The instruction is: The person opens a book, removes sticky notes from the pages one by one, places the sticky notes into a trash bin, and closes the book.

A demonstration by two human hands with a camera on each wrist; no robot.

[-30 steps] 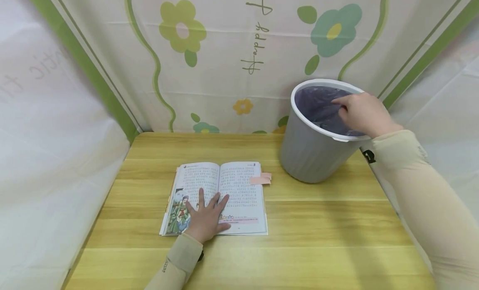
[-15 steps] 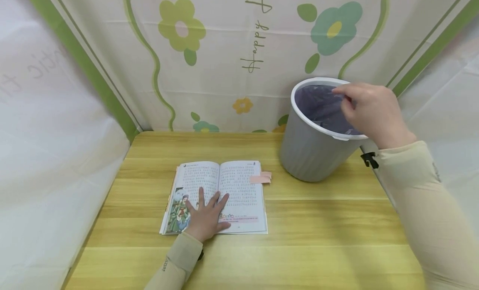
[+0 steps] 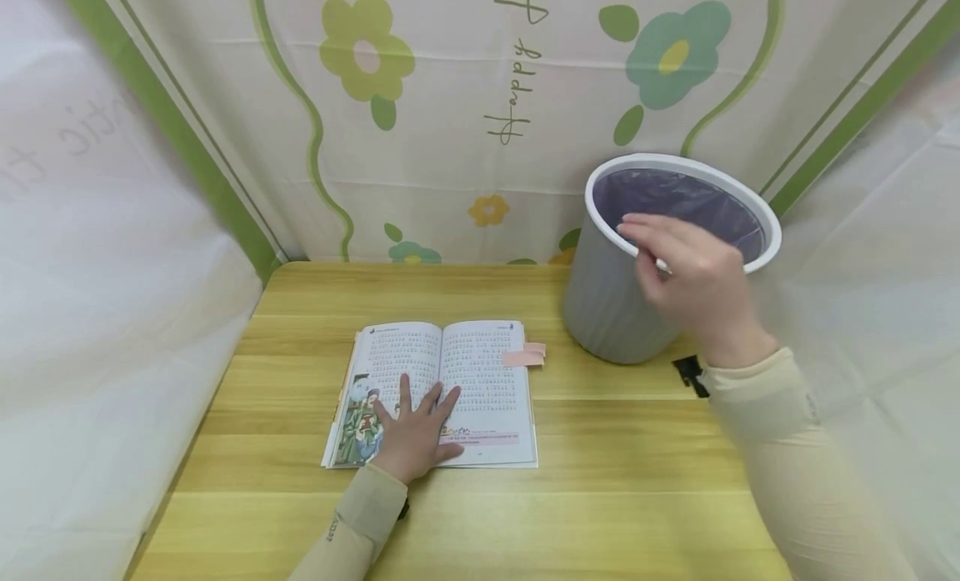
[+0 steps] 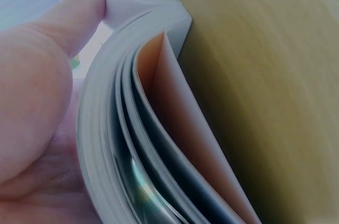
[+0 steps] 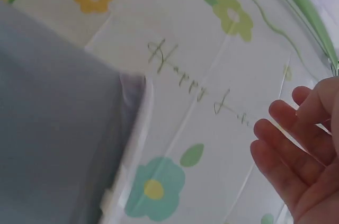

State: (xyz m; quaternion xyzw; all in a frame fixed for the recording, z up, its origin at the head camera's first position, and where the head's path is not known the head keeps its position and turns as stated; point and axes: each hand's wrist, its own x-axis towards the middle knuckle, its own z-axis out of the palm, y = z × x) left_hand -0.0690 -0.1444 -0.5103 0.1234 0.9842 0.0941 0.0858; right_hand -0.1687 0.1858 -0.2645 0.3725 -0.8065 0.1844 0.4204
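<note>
An open book (image 3: 480, 381) with printed text and a coloured picture lies on the wooden table. My left hand (image 3: 415, 439) rests across its lower middle, fingers spread flat over both pages. In the left wrist view the thumb presses near the curved page edges (image 4: 100, 139). Pink sticky tabs (image 3: 525, 356) poke out from the right page. My right hand (image 3: 697, 277) is in the air by the near rim of a grey trash bin (image 3: 615, 314) with a dark liner. Its fingers are loosely bent, and the right wrist view shows nothing held between them.
The bin stands at the table's back right, close to the patterned curtain (image 3: 442, 147). White cloth (image 3: 90, 314) hangs along the left side and also on the right. The wooden table (image 3: 600, 498) extends in front of the book.
My right hand has risen out of the bin's mouth, then come left and nearer, to the front of the rim. The left hand and the book have stayed put.
</note>
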